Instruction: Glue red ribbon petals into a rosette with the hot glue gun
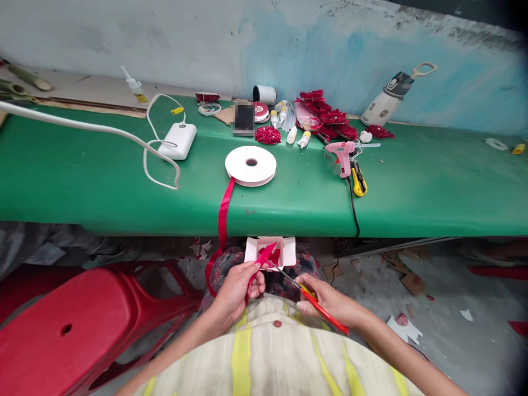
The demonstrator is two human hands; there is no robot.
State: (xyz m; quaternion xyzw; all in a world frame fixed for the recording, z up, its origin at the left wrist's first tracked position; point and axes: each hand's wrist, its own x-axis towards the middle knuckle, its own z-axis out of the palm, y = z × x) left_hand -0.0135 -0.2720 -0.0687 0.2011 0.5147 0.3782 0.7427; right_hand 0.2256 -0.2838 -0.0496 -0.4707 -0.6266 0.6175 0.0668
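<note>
One slip of the scissors (318, 308) gripped in my right hand (330, 298) could nick my left hand (239, 285), pinching the red ribbon (267, 254).

One view (head-worn), facing forward and down, close above the shirt (280, 357), green table (297, 206) farther off

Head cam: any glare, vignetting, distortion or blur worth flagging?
Head view: soft sheen on the green tabletop; white reel bright, its top showing little detail; right-hand corners fall to black; wide-angle stretch, notably the red stool at lower left; pixelated patch over a dark object behind the reel; scissors and red ribbon readable, no obvious motion blur.
</note>
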